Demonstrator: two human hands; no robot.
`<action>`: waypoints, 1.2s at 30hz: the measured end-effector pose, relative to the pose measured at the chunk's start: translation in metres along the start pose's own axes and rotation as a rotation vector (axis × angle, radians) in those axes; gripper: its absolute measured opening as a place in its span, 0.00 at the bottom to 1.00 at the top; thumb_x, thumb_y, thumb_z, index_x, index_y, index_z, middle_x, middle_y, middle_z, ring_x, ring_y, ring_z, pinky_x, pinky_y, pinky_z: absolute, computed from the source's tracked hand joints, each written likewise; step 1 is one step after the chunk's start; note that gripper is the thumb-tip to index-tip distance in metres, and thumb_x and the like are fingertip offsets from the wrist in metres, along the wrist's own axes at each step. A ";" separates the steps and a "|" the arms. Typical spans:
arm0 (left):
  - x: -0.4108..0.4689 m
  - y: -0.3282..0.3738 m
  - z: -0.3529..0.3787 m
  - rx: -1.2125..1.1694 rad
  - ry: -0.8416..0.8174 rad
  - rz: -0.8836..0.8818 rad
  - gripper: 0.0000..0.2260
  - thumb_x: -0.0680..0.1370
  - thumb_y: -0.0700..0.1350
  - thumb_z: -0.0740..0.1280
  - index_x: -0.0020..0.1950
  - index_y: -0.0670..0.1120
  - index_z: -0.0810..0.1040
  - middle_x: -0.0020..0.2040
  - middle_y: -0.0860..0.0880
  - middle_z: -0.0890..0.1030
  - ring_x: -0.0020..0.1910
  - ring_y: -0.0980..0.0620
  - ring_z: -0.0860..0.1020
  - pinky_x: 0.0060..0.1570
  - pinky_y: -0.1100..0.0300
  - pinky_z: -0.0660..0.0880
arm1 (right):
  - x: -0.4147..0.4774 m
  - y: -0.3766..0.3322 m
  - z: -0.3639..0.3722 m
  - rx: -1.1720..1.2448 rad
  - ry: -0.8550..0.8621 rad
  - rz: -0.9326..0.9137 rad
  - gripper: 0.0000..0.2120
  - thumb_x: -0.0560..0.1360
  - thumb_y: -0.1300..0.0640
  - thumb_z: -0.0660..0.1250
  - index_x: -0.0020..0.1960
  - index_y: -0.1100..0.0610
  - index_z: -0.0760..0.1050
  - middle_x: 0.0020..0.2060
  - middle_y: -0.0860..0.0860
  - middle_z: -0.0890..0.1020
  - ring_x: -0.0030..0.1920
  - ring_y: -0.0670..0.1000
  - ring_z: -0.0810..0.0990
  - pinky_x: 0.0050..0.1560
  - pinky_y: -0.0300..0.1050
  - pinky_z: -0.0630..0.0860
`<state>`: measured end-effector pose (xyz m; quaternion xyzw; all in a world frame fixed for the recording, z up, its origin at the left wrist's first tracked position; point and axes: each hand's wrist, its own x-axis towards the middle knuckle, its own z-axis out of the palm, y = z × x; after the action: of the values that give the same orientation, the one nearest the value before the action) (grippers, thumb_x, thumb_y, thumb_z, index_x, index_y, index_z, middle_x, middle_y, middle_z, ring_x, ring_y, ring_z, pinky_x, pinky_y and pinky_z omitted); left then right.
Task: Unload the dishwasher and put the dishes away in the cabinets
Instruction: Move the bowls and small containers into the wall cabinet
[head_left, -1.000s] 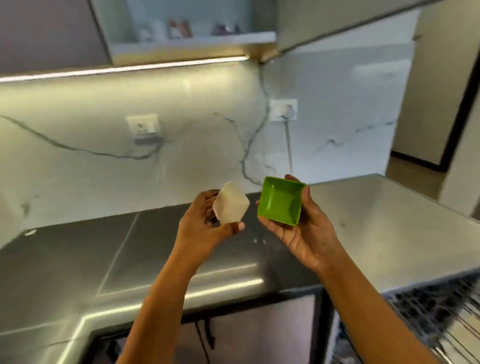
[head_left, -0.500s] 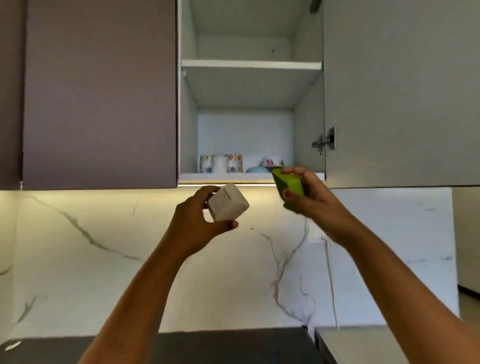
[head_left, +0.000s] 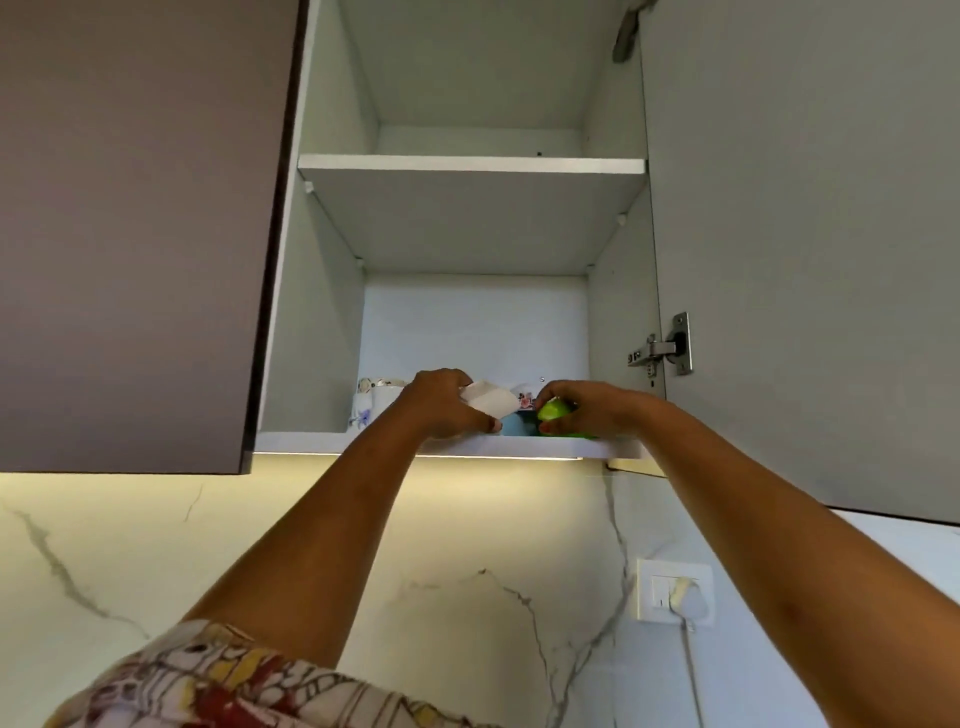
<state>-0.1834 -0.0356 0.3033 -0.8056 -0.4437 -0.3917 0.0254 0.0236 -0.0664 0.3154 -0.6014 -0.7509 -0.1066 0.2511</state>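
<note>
I'm looking up at a marble backsplash (head_left: 156, 545) under a lit strip (head_left: 291, 455), with an open wall cabinet (head_left: 322, 312) above it. A closed brown door (head_left: 135, 234) sits to its left. The cabinet's own door (head_left: 805, 260) is swung out on the right, hinge (head_left: 662, 345) showing. The upper shelf (head_left: 467, 163) I see only from below.

Both of my arms reach up to the lower shelf (head_left: 301, 441). My left hand (head_left: 441, 402) is curled round a white dish (head_left: 491, 402), held tilted just over the near edge of that shelf. My right hand (head_left: 587, 410) grips a green dish (head_left: 553, 411) close to the shelf's near edge, right of centre; I cannot tell whether it touches the board. Between the two hands a blue bowl (head_left: 517, 423) shows. Patterned cups (head_left: 371, 402) stand far left on the same shelf, partly behind my left hand.

A wall socket (head_left: 674, 592) with a plug in it is low on the right. A patterned sleeve (head_left: 234, 686) fills the near left corner.
</note>
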 end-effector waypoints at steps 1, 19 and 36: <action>0.008 0.000 0.004 0.032 -0.044 -0.025 0.32 0.69 0.56 0.73 0.69 0.45 0.69 0.67 0.46 0.73 0.64 0.46 0.72 0.57 0.58 0.69 | 0.006 0.005 0.003 -0.003 -0.028 0.020 0.20 0.75 0.51 0.68 0.65 0.51 0.71 0.63 0.53 0.75 0.61 0.54 0.73 0.56 0.40 0.67; 0.066 -0.002 0.027 -0.043 -0.575 -0.091 0.20 0.80 0.46 0.60 0.73 0.48 0.64 0.59 0.46 0.70 0.53 0.50 0.67 0.48 0.65 0.67 | 0.034 0.013 0.014 0.064 -0.197 0.107 0.13 0.78 0.60 0.56 0.56 0.66 0.73 0.46 0.54 0.71 0.46 0.51 0.67 0.46 0.42 0.63; 0.036 0.000 0.033 0.016 0.255 0.110 0.14 0.79 0.48 0.61 0.64 0.51 0.73 0.59 0.46 0.80 0.57 0.45 0.77 0.57 0.52 0.75 | 0.006 0.013 0.009 0.336 0.383 0.046 0.16 0.78 0.60 0.59 0.65 0.55 0.71 0.64 0.56 0.74 0.60 0.54 0.73 0.54 0.43 0.69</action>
<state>-0.1523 0.0021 0.3044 -0.7721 -0.3952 -0.4854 0.1096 0.0330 -0.0541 0.3091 -0.5372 -0.6828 -0.0866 0.4874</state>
